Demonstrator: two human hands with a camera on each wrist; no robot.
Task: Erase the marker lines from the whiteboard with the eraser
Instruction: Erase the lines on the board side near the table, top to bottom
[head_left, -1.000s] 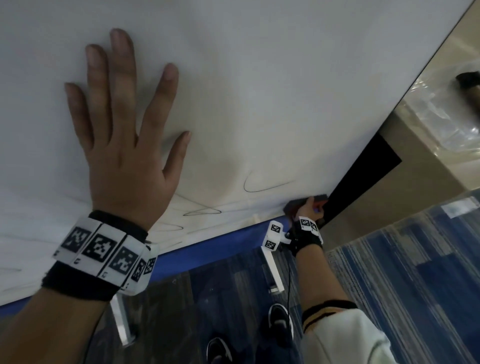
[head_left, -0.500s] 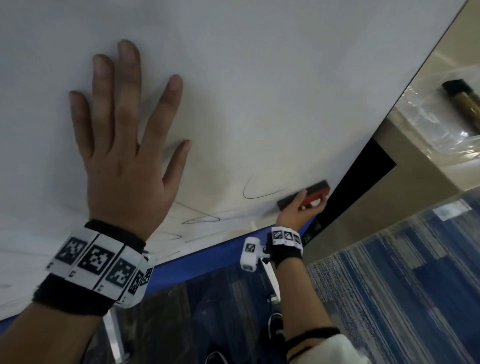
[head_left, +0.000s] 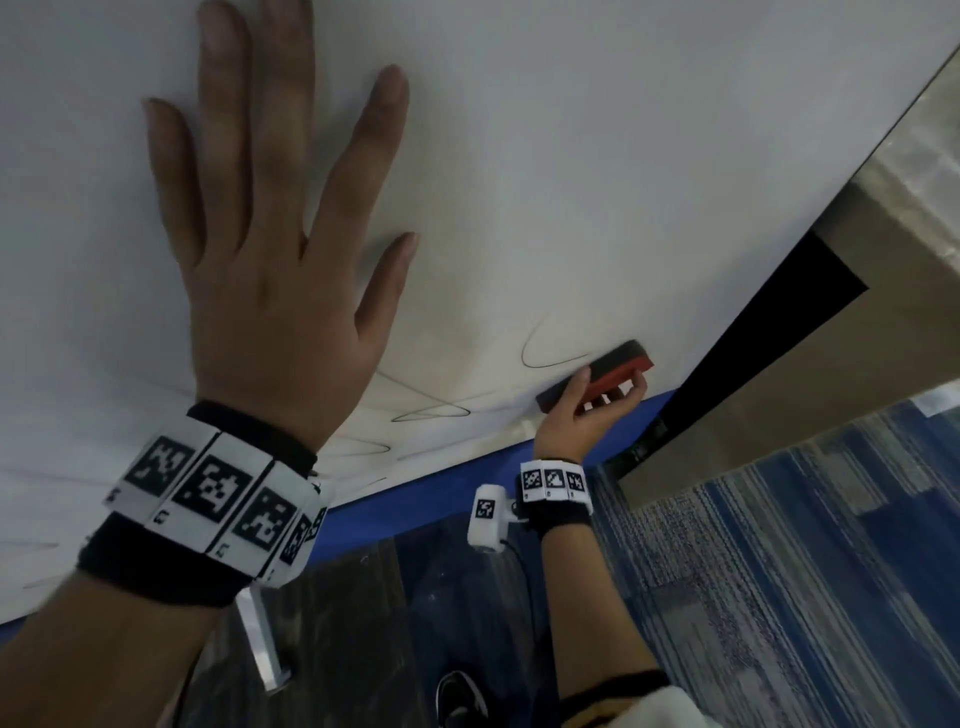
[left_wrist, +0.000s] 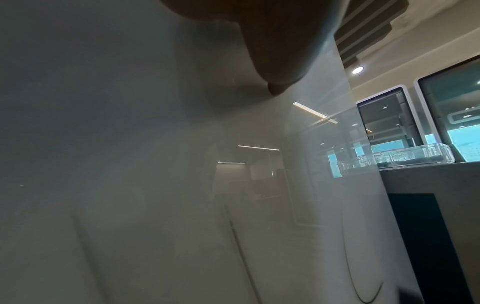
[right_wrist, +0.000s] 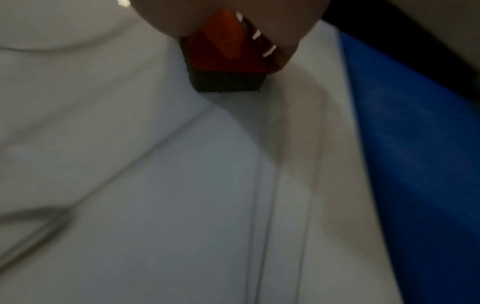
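Note:
A large whiteboard (head_left: 571, 156) fills the head view, with thin black marker lines (head_left: 550, 358) looping near its lower edge. My left hand (head_left: 270, 223) lies flat on the board, fingers spread and straight. My right hand (head_left: 597, 402) grips a red eraser (head_left: 608, 371) with a dark felt face pressed on the board, just right of a curved line. In the right wrist view the eraser (right_wrist: 226, 59) sits against the whiteboard (right_wrist: 155, 185), with blurred lines below it. The left wrist view shows my left hand (left_wrist: 272, 41) touching the glossy whiteboard (left_wrist: 130, 144).
A blue strip (head_left: 431, 483) runs under the board's lower edge. To the right stands a beige counter (head_left: 831, 364) with a black opening (head_left: 769, 332). Blue patterned carpet (head_left: 805, 571) and my shoe (head_left: 460, 696) lie below.
My right hand rose from the board's bottom right corner with the eraser and moved up and left onto the board. My left hand stayed flat on the board.

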